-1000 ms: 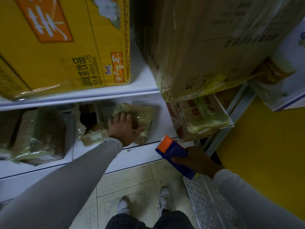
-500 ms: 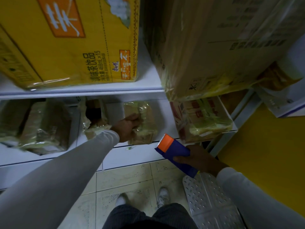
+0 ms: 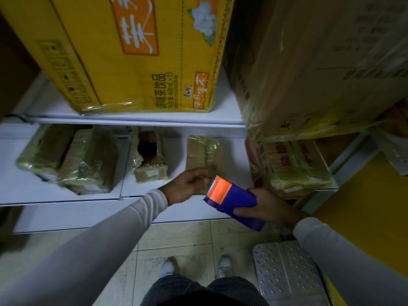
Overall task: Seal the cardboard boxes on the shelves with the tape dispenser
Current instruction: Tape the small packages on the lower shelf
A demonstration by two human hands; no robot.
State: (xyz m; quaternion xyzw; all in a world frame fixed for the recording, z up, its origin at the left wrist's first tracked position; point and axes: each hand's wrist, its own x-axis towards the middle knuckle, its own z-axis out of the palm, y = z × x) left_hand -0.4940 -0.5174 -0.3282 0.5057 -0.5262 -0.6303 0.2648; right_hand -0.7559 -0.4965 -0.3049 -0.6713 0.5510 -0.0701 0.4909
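Left hand (image 3: 187, 184) has let go of small taped box (image 3: 204, 157) on lower shelf (image 3: 66, 197), fingers loosely curled, empty. Right hand (image 3: 268, 205) grips tape dispenser (image 3: 231, 200), raised nearer box; taping likely next.

The yellow drinks carton (image 3: 136, 54) on the upper shelf bears upside-down print — Chinese characters "调味茶饮品" beside "468mL×15"; its smaller lettering, nearer the orange label, is too blurred to read.
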